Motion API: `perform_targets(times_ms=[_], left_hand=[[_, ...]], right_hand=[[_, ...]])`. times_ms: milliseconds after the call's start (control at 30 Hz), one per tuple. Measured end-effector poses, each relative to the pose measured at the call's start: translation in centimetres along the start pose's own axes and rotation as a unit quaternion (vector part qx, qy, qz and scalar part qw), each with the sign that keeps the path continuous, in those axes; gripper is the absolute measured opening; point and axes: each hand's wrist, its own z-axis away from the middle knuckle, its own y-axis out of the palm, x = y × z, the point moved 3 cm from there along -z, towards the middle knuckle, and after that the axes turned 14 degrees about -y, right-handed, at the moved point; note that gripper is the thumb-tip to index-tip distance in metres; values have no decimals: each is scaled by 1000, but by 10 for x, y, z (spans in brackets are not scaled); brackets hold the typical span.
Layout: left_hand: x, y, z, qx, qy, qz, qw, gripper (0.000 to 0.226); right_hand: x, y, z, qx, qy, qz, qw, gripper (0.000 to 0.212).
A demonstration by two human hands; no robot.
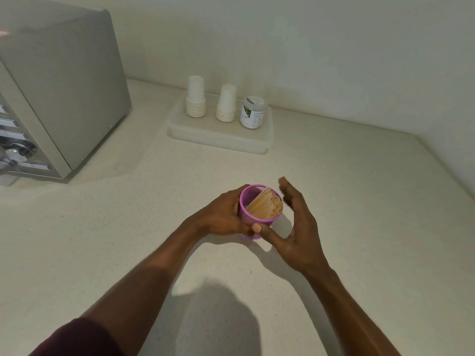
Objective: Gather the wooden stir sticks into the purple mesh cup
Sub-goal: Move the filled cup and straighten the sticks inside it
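While the left hand grips the purple mesh cup, stir sticks inside, and the right hand spreads open beside it, gathering looks done; next, a steady release.

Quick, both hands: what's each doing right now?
Left hand: grips the purple mesh cup, stir sticks inside.
Right hand: open, holding nothing, beside the cup.
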Motion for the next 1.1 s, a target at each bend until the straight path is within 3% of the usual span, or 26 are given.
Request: perform_targets(times_ms=[200,400,567,1100], left_hand=[[8,1,4,53,1,-52,997,113],[26,-1,8,10,-38,-147,988,140],[18,-1,17,-10,3,-167,986,132],[12,2,23,-39,6,-155,987,124]], right_hand=[[-8,0,1,-60,13,-11,998,94],[-7,-3,-1,-100,9,39,994,98],[-5,-1,-2,-109,11,55,992,96],[-2,3,-1,-92,22,48,994,99]])
